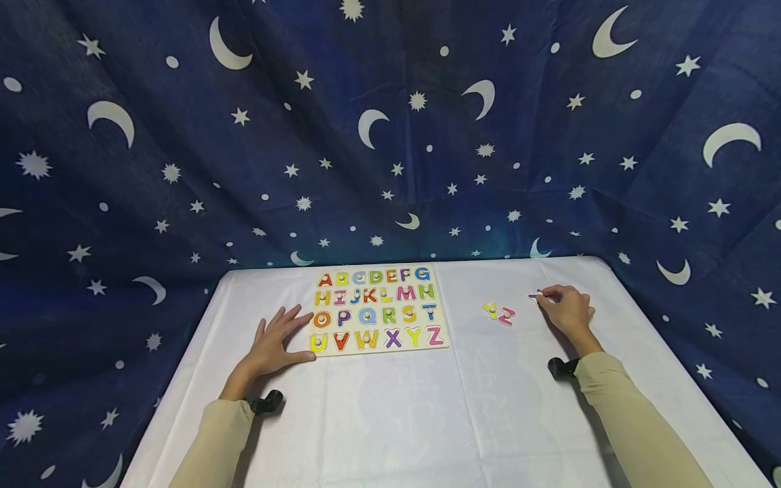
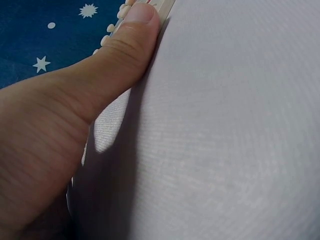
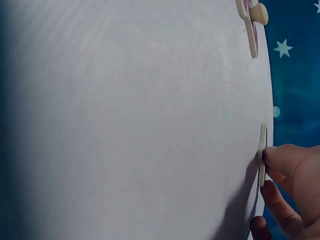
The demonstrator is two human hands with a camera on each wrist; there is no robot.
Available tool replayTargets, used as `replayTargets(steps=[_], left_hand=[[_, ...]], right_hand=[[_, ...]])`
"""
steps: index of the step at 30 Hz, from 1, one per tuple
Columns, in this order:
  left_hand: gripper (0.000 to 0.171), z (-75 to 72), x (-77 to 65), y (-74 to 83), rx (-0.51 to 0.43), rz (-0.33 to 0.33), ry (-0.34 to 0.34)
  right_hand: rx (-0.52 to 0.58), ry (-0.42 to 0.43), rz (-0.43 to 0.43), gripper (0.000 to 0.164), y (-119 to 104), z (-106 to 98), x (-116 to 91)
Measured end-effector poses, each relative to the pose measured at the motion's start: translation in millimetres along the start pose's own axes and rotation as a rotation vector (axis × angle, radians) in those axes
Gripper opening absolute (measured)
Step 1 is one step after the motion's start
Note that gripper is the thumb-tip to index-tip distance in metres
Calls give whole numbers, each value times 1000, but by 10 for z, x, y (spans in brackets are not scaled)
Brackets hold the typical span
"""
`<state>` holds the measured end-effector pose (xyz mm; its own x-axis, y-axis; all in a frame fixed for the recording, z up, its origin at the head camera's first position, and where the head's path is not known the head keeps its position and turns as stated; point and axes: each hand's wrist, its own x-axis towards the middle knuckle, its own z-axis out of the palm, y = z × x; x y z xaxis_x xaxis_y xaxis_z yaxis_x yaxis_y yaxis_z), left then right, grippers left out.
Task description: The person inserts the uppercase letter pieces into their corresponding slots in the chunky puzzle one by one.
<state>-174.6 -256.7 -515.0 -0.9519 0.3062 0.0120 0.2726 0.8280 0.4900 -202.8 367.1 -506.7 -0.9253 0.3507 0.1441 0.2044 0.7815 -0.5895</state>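
Observation:
A wooden alphabet puzzle board (image 1: 379,354) lies flat on the table, with rows of bright knobbed letters. My left hand (image 1: 272,344) is spread at its left side, thumb at the lower left corner and a fingertip beside the O. In the left wrist view, the thumb (image 2: 127,42) lies along the board's edge. Farther right, my right hand (image 1: 569,310) pinches a small purple letter piece (image 1: 533,295) between thumb and fingers. The right wrist view shows that piece (image 3: 262,150) edge-on, its letter shape mostly hidden, close over the cloth.
Between the board and my right hand lie a yellow letter Y (image 1: 490,310) and a pink letter Z (image 1: 506,316), side by side. White cloth (image 1: 396,420) covers the table. Behind it hangs a dark blue curtain (image 1: 390,169) with moons and stars.

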Motion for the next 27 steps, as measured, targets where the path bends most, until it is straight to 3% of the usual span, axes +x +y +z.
replayTargets(steps=[6, 15, 27], left_hand=[[96, 13, 5, 3, 4, 4, -2], [96, 4, 8, 4, 2, -6, -7], [96, -3, -3, 19, -7, -5, -6]], right_hand=[[27, 15, -39, 26, -148, -16, -11], [150, 36, -219, 20, -485, 36, -50], [279, -69, -365, 18, -908, 278, -215]])
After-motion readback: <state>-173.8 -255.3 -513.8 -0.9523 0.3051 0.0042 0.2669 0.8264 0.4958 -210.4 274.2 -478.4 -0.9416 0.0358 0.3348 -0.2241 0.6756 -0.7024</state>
